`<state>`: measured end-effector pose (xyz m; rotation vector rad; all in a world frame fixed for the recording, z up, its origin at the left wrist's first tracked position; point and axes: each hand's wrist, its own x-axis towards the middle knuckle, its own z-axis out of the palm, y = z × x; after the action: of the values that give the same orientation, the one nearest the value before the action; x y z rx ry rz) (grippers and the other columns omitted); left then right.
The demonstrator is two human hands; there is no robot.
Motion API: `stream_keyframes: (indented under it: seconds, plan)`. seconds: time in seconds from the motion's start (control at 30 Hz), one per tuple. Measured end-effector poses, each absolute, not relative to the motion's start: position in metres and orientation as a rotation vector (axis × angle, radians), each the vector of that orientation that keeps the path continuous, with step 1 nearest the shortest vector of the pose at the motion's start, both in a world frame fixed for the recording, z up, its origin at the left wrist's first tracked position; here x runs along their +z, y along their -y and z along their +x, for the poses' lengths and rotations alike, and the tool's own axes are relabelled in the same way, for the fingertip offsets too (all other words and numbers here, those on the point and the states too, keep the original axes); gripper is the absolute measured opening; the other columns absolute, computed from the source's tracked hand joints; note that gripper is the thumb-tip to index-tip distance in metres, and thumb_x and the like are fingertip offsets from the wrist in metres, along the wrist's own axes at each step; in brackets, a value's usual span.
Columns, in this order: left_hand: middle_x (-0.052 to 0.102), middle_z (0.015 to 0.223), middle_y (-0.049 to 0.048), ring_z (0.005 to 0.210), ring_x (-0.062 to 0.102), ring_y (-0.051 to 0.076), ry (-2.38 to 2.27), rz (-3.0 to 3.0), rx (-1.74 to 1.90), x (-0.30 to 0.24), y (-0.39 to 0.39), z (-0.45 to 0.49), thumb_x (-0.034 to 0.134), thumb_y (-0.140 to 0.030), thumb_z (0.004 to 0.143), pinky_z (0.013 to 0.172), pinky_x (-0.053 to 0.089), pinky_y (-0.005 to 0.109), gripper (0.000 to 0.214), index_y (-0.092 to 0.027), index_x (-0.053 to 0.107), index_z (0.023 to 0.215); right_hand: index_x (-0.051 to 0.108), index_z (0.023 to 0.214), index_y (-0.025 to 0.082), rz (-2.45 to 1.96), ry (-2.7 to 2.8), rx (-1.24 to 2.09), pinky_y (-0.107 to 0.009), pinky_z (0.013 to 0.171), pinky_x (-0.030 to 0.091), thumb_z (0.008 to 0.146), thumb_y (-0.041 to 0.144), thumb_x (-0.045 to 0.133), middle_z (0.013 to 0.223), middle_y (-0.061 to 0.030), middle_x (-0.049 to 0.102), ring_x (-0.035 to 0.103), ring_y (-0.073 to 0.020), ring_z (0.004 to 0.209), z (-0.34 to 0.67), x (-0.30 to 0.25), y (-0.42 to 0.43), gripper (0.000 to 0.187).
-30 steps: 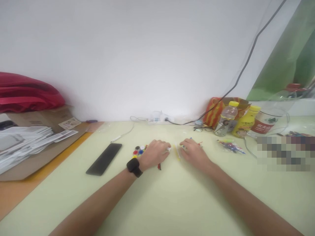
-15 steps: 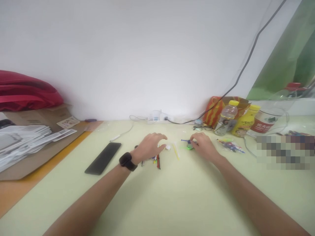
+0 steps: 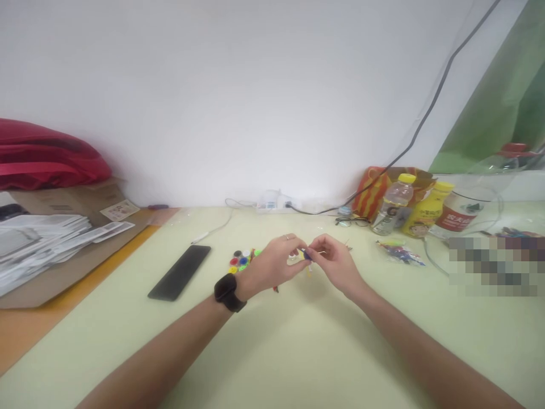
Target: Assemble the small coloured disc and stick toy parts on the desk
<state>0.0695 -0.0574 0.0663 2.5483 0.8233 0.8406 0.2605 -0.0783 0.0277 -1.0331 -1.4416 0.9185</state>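
Note:
My left hand [image 3: 279, 258] and my right hand [image 3: 334, 264] meet over the middle of the table. Between their fingertips is a small blue plastic piece [image 3: 307, 255], pinched from both sides and mostly covered by the fingers. A ring and a black watch [image 3: 230, 292] are on my left hand and wrist. Left of that hand lie several small round coloured discs [image 3: 242, 261], in black, white, red, blue, yellow and green. A small white piece [image 3: 293, 257] shows between my left thumb and fingers. Other small parts under the hands are partly hidden.
A black phone [image 3: 179, 272] lies at left, near a white cable [image 3: 217, 230]. At right are a bag of coloured pieces [image 3: 399, 253], glasses [image 3: 352, 221], a clear bottle [image 3: 392, 207], a yellow bottle [image 3: 427, 210] and a paper tub [image 3: 458, 213]. A power strip [image 3: 272, 203] stands by the wall.
My right hand has moved left with the blue piece. My left hand has moved right, closing from an open pose onto that piece. More of the coloured discs now show.

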Motion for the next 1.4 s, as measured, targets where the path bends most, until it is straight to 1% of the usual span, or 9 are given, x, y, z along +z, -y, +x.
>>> stream_keyframes:
  seconds: [0.17,0.27,0.43,0.7,0.87,1.0,1.13,1.23,1.4]
  plan:
    - [0.073,0.097,0.004,0.087,0.067,0.019,-0.782,2.489,0.917,0.067,0.06,0.073,0.068,-0.029,0.093,0.081,0.053,0.032,0.015,-0.021,0.067,0.106,0.06,0.087,0.021,-1.028,1.336,1.059,-0.032,0.071,0.052,0.081,0.047,0.08,0.083,-0.0044,0.069,0.066,-0.021,0.08,0.26,0.03,0.079,0.034]
    - [0.073,0.097,0.0048,0.086,0.069,0.018,-0.785,2.351,0.971,0.07,0.059,0.074,0.063,-0.024,0.094,0.082,0.056,0.032,0.011,-0.021,0.069,0.102,0.062,0.09,0.021,-0.915,1.202,1.194,-0.037,0.081,0.054,0.087,0.044,0.073,0.088,-0.0055,0.07,0.068,-0.0218,0.086,0.261,0.033,0.08,0.026]
    - [0.074,0.085,0.0058,0.083,0.075,0.022,-0.903,1.779,0.973,0.075,0.053,0.072,0.074,-0.038,0.088,0.077,0.061,0.035,0.024,-0.017,0.062,0.088,0.066,0.1,0.022,-0.802,1.371,1.105,-0.04,0.092,0.055,0.09,0.033,0.064,0.102,-0.0071,0.071,0.068,-0.0225,0.097,0.26,0.036,0.083,0.015]
    - [0.072,0.086,0.0069,0.075,0.069,0.017,-0.879,1.728,0.839,0.071,0.048,0.069,0.072,-0.052,0.089,0.073,0.058,0.032,0.037,-0.017,0.067,0.098,0.062,0.103,0.024,-0.966,1.679,0.614,-0.037,0.08,0.055,0.1,0.043,0.056,0.098,-0.0073,0.07,0.067,-0.0218,0.086,0.252,0.034,0.094,0.02]
    - [0.071,0.088,0.0061,0.087,0.072,0.02,-0.838,1.704,0.773,0.07,0.047,0.065,0.076,-0.043,0.087,0.085,0.058,0.038,0.029,-0.018,0.063,0.091,0.057,0.101,0.023,-0.925,1.659,0.706,-0.034,0.081,0.052,0.099,0.031,0.054,0.095,-0.0046,0.067,0.066,-0.0201,0.087,0.255,0.031,0.09,0.009]
    - [0.072,0.088,0.0054,0.082,0.071,0.017,-0.807,1.739,0.685,0.072,0.049,0.066,0.072,-0.029,0.085,0.08,0.057,0.034,0.016,-0.017,0.064,0.092,0.053,0.095,0.023,-0.955,1.712,0.757,-0.029,0.069,0.047,0.093,0.023,0.054,0.085,-0.0004,0.061,0.058,-0.017,0.076,0.254,0.029,0.091,0.002]
    - [0.071,0.084,0.0039,0.075,0.07,0.016,-0.837,1.782,0.621,0.072,0.051,0.068,0.066,-0.02,0.081,0.068,0.054,0.028,0.006,-0.018,0.062,0.085,0.05,0.097,0.023,-1.0,1.761,0.792,-0.027,0.064,0.041,0.094,0.02,0.044,0.082,0.0011,0.061,0.053,-0.0157,0.07,0.25,0.03,0.093,0.007]
    - [0.072,0.084,0.0033,0.073,0.071,0.017,-0.878,1.856,0.605,0.07,0.049,0.065,0.061,-0.019,0.08,0.06,0.051,0.025,0.012,-0.019,0.066,0.091,0.054,0.105,0.023,-1.078,1.738,0.7,-0.028,0.064,0.04,0.097,0.021,0.037,0.081,0.001,0.059,0.052,-0.0164,0.069,0.255,0.026,0.087,0.019]
    - [0.067,0.068,0.0001,0.055,0.063,0.015,-0.893,2.026,0.484,0.06,0.044,0.057,0.063,-0.021,0.077,0.048,0.044,0.024,0.005,-0.019,0.065,0.08,0.059,0.123,0.021,-1.262,1.736,0.524,-0.032,0.072,0.045,0.099,0.025,0.036,0.083,-0.0016,0.062,0.059,-0.0203,0.076,0.27,0.005,0.064,0.034]
